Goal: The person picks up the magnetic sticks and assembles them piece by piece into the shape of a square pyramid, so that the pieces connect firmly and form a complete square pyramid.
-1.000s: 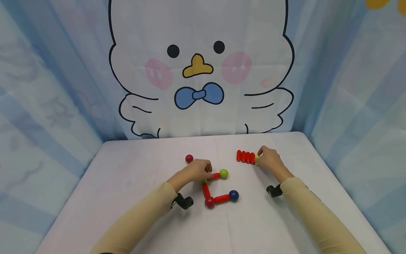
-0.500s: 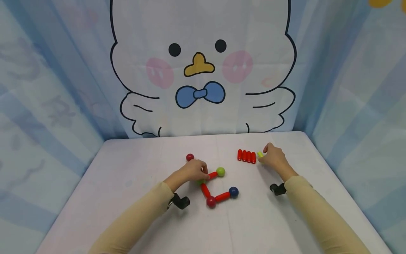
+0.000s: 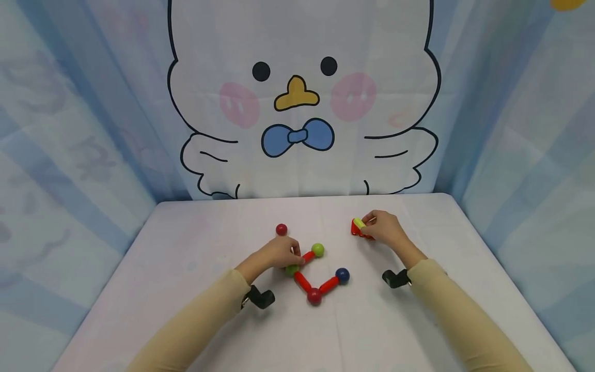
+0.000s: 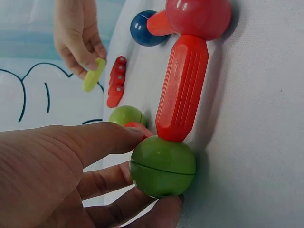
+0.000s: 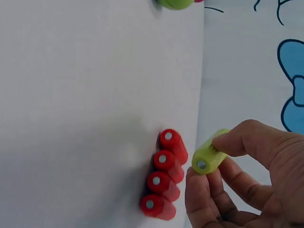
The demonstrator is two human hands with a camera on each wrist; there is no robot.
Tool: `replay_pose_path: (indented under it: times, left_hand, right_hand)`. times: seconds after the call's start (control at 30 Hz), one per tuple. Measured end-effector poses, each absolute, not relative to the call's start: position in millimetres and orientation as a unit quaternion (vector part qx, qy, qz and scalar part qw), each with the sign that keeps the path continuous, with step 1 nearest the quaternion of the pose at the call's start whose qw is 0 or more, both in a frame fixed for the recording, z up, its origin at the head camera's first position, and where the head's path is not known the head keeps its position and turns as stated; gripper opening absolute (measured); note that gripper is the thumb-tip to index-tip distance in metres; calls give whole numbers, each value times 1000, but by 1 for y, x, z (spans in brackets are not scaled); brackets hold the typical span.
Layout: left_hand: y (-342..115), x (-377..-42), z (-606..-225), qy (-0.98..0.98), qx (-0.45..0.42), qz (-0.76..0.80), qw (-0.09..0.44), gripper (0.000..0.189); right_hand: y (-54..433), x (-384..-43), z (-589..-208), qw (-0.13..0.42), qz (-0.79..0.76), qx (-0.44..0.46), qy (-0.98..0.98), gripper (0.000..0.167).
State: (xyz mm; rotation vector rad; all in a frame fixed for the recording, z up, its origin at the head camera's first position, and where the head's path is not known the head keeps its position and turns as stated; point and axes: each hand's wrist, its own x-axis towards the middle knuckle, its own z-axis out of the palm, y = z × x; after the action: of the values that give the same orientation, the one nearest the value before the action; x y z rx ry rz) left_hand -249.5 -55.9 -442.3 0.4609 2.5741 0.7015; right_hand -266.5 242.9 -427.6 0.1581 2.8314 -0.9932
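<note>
In the head view my left hand point(image 3: 278, 252) grips the corner of a magnetic ball-and-rod chain. Its fingers curl round a green ball point(image 4: 164, 166), thumb against a short red rod. From that ball one red rod reaches another green ball point(image 3: 318, 250); a second red rod point(image 4: 183, 88) runs to a red ball point(image 3: 314, 296), then a further rod to a blue ball point(image 3: 342, 275). My right hand point(image 3: 386, 227) pinches a yellow-green magnetic rod point(image 5: 211, 152) between thumb and fingers, held up beside a row of several red rods point(image 5: 163, 185), which it partly covers in the head view.
A single red ball point(image 3: 281, 229) lies behind my left hand. The white table point(image 3: 409, 330) ends at a printed curtain point(image 3: 297, 170), with curtains also at both sides. Black wrist cameras sit under both wrists.
My right hand has drawn the yellow-green rod away from the row, lifted it and moved left over the red rods. Under my left hand the chain has turned slightly, its blue-ball end shifting back.
</note>
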Motion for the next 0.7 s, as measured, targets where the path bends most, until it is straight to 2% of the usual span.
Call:
replay_pose_path:
  times: [0.43,0.7]
  left_hand:
    - [-56,-240,-443,925,142,257,241,21]
    - [-55,-233,-442,921,137,265,252,24]
  right_hand:
    - [200,-262,-433,132,-387,8,913,25]
    - [184,-257,-434,149,-401,-18,904,20]
